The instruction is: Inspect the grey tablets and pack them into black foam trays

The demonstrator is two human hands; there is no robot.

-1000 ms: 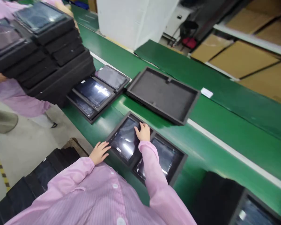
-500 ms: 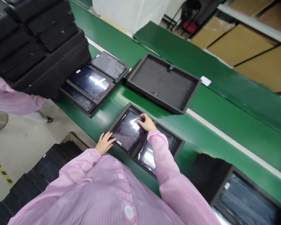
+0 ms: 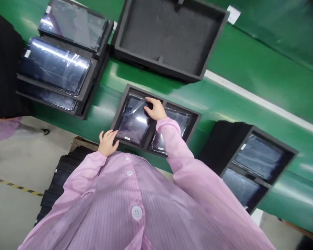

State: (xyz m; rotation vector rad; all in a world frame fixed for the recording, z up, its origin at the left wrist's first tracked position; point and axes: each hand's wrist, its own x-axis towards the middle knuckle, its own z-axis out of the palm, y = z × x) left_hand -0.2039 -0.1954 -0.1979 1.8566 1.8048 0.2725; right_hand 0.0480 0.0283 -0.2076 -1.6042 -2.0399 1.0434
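Observation:
In front of me lies a black two-compartment tray (image 3: pixel 144 142). Its left compartment holds a dark, glossy flat screen panel (image 3: pixel 134 121) with a small white label at the bottom. A similar panel (image 3: pixel 177 119) sits in the right compartment, partly covered by my right sleeve. My left hand (image 3: pixel 108 143) rests with spread fingers at the tray's left edge, by the lower left of the first panel. At that panel's upper right corner is my right hand (image 3: pixel 155 109), thumb and fingers apart and touching near the edge.
A larger black tray (image 3: pixel 164 31) with bare insides stands behind on the green table (image 3: pixel 250 69). Stacked trays with panels (image 3: pixel 57 66) are at the left, and another stack (image 3: pixel 258 156) is at the right. A co-worker's sleeve (image 3: pixel 5 129) shows far left.
The camera has turned and tilted down, so everything shifts in view and the stacks at left and right appear differently. Both hands keep about the same places at the left panel.

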